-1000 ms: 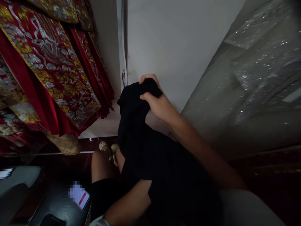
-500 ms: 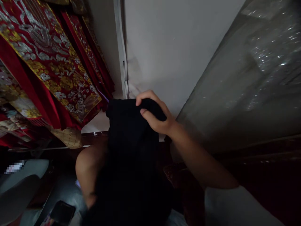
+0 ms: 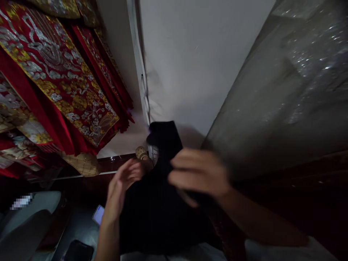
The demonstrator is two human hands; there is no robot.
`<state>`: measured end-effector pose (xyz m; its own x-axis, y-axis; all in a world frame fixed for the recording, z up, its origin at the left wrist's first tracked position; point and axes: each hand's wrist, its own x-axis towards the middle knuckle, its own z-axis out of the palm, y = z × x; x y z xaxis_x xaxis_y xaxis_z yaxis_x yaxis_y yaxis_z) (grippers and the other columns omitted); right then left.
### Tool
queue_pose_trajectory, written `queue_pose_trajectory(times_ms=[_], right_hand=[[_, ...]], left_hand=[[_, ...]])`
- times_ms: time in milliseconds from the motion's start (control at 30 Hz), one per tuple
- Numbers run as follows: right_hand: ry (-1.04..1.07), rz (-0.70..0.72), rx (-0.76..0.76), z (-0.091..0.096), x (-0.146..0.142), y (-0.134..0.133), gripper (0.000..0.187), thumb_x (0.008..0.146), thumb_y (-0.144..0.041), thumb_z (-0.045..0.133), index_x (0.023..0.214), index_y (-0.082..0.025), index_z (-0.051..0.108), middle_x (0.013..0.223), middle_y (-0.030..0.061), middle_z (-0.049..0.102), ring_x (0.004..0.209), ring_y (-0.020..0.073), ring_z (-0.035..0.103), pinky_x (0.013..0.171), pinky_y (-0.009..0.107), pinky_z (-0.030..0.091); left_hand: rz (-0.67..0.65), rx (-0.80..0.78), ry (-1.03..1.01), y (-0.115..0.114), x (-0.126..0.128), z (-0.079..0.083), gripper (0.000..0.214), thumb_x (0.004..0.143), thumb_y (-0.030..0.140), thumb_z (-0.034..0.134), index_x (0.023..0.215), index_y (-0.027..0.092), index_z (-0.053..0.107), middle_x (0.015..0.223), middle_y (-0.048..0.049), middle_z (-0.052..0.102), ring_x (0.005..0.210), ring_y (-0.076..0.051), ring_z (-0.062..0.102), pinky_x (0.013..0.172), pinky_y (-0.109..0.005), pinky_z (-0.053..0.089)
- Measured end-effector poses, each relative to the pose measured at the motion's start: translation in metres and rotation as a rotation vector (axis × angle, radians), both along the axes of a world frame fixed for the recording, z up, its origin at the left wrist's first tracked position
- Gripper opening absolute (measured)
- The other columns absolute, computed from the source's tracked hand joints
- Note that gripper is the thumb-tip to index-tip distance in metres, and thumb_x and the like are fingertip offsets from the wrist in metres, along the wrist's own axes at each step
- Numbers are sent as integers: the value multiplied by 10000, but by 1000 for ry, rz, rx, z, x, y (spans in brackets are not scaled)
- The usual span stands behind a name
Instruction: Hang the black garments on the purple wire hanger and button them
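Note:
A black piece of cloth point(image 3: 157, 217) lies across my lap, with a narrower end point(image 3: 164, 136) reaching up toward the white wall. At its left edge is my left hand point(image 3: 122, 186), open, with fingers loosely curved and nothing seen in them. Over the right side of the cloth is my right hand point(image 3: 199, 172), blurred by motion. Its fingers stretch out to the left, apart from the thumb below. Whether the right fingertips touch the cloth I cannot tell. The cloth's folds are lost in the dark.
Red garments point(image 3: 67, 83) with gold and silver embroidery hang at the left. A tan clog point(image 3: 141, 153) shows beyond my left hand. A lit phone point(image 3: 98, 214) and a dark object point(image 3: 78, 251) lie at lower left. Clear plastic sheeting point(image 3: 307, 72) covers the right side.
My right hand has let go of the cloth's upper end and moved down and right. My left hand has come into view at the cloth's left edge. The upper end looks narrower.

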<state>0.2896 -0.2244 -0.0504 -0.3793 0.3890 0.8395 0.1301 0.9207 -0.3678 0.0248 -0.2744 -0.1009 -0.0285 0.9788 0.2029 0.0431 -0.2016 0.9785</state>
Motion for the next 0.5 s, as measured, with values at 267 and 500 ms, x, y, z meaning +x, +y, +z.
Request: queue_pose_trajectory(times_ms=[267,500], right_hand=[[-208,270,-4,-55,-39,-32,519,899,-392,711,1393,-264,617,1216,90,641,1143,222,617,977,381,554],[192,-526,-426,-55,61,47,428,873,-480,707,1270,-318,705,1376,72,637,1387,331,504,1205,600,343]], left_hand=[[-216,-121,126,30,36,19,599,729,198,630,1322,239,702,1307,-64,692,1282,-323,609,1159,-460,465],[-517,156,585,53,-12,75,372,848,190,663,1188,279,785,1121,-61,777,1101,-292,732,1038,-432,560]])
